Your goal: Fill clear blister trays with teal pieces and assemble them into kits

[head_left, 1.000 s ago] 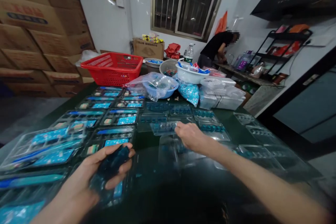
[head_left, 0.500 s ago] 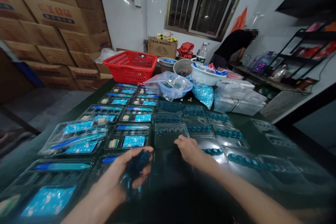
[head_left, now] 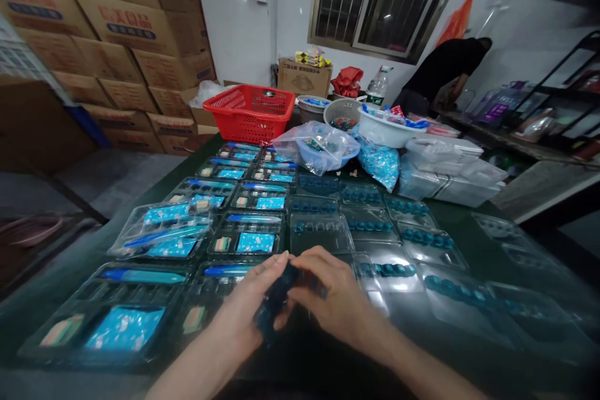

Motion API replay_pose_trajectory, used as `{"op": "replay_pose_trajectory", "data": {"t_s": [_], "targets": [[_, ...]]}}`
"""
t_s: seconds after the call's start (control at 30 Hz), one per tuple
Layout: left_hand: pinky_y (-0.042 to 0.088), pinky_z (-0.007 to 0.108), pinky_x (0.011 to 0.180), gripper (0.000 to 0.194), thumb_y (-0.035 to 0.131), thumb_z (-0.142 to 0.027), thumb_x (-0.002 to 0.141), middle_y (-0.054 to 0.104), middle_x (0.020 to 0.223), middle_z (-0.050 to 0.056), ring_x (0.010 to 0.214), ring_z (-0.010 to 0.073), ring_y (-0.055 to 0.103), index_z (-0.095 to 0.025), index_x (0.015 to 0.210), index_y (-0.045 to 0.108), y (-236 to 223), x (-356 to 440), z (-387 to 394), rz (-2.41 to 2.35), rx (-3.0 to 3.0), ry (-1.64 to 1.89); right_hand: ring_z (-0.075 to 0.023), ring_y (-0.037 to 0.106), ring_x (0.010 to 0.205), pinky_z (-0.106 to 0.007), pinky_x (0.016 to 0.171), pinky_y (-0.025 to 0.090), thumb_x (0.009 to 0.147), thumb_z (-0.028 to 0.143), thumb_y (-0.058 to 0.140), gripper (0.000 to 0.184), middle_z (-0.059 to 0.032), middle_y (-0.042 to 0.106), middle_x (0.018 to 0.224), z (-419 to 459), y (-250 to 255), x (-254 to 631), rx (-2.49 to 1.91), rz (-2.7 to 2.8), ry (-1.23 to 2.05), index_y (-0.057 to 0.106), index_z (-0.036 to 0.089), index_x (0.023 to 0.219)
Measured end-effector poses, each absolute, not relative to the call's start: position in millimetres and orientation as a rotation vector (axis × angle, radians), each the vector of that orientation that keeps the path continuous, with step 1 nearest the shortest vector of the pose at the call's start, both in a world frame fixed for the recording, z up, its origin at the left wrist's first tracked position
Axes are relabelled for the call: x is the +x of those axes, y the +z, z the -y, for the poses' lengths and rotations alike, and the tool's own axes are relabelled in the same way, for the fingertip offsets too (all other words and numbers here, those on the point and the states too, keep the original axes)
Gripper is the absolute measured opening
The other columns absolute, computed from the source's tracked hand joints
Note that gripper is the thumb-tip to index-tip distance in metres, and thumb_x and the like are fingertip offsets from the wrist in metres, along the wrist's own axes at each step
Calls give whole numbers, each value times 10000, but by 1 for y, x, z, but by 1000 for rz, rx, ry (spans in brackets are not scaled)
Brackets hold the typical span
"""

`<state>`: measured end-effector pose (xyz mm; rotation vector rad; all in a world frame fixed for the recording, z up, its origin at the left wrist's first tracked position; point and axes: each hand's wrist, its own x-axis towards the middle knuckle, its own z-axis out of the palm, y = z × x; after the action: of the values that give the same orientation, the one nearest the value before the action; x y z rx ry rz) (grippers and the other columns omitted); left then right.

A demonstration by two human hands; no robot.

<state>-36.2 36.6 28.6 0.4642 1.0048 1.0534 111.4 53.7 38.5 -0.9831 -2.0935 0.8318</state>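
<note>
My left hand (head_left: 244, 309) and my right hand (head_left: 330, 300) meet at the near middle of the dark green table (head_left: 154, 184). Both are closed around a small dark blue item (head_left: 276, 294) held between their fingers. Clear plastic blister trays lie in rows around them. The trays on the left (head_left: 248, 240) hold blue pens, blue cards and small erasers. The trays on the right (head_left: 387, 270) hold rows of small blue pieces. One clear tray (head_left: 321, 231) lies just beyond my fingertips.
A red basket (head_left: 250, 112), a plastic bag over a blue bowl (head_left: 319, 147), a white basin (head_left: 389, 131) and stacked clear lids (head_left: 445, 165) stand at the far end. Cardboard boxes (head_left: 117, 25) line the left wall. A person in black (head_left: 445, 69) bends at a counter.
My right hand drew back from the trays and joined my left hand on the dark blue item. The view shifted left and closer to the table.
</note>
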Motion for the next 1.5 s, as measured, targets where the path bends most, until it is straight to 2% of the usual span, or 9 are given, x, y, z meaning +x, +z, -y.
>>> {"op": "replay_pose_trajectory", "data": {"t_s": [0.3, 0.43, 0.57, 0.73, 0.93, 1.1, 1.3, 1.4, 1.5], "targets": [[307, 175, 298, 284, 577, -408, 729, 534, 598, 22, 449, 113, 489, -141, 825, 569, 24, -33, -37, -1053, 451, 1017, -120, 532, 684, -227, 589, 432, 771, 157, 506, 201, -21, 555, 848, -48, 23, 111, -1012, 1907, 852, 584, 218, 947], [292, 173, 307, 249, 560, -366, 745, 546, 658, 26, 476, 114, 497, -153, 872, 572, 25, -34, -34, -1033, 438, 1025, -120, 537, 710, -221, 607, 430, 782, 176, 496, 174, -17, 561, 832, -48, 20, 115, -1000, 1789, 914, 592, 207, 924], [274, 168, 305, 244, 561, -374, 745, 553, 717, 31, 488, 109, 502, -158, 857, 576, 27, -32, -29, -1022, 494, 1044, -97, 515, 621, -194, 535, 416, 812, 237, 493, 140, -2, 558, 774, -49, 15, 116, -1022, 1625, 1122, 587, 203, 909], [273, 161, 296, 210, 627, -356, 698, 537, 621, 11, 455, 96, 477, -158, 730, 563, 29, -26, -28, -1011, 533, 1013, -80, 459, 467, -177, 412, 376, 808, 349, 512, 197, 24, 530, 611, -49, 8, 111, -1076, 1428, 1382, 584, 184, 889], [285, 164, 308, 262, 670, -295, 661, 548, 511, 7, 408, 91, 447, -145, 863, 598, 19, -25, -25, -1109, 658, 1063, -70, 438, 417, -168, 380, 359, 793, 378, 528, 225, 44, 500, 547, -47, 7, 104, -1104, 1266, 1442, 587, 180, 880], [256, 171, 306, 221, 659, -273, 661, 514, 418, -12, 330, 70, 383, -122, 809, 595, 13, -28, -26, -1180, 676, 1089, -70, 437, 407, -167, 362, 357, 776, 382, 550, 225, 40, 510, 557, -43, 1, 98, -1139, 1230, 1417, 589, 183, 873], [232, 180, 305, 204, 645, -283, 671, 519, 475, -12, 339, 73, 395, -127, 793, 596, 13, -30, -27, -1185, 729, 1018, -83, 444, 440, -183, 395, 375, 803, 351, 518, 201, 22, 534, 606, -42, -5, 100, -1213, 1349, 1238, 587, 201, 916], [235, 180, 316, 205, 626, -326, 693, 479, 445, -26, 334, 59, 366, -126, 717, 590, 12, -31, -28, -1203, 809, 1018, -82, 446, 445, -181, 395, 366, 806, 329, 516, 178, 19, 540, 619, -41, -5, 102, -1210, 1418, 1218, 589, 208, 916], [247, 179, 332, 204, 614, -323, 704, 465, 418, -32, 345, 61, 363, -123, 738, 598, 10, -31, -27, -1230, 847, 1020, -85, 459, 449, -182, 401, 368, 814, 321, 505, 178, 21, 541, 606, -41, -3, 102, -1217, 1448, 1220, 586, 202, 918]]}}
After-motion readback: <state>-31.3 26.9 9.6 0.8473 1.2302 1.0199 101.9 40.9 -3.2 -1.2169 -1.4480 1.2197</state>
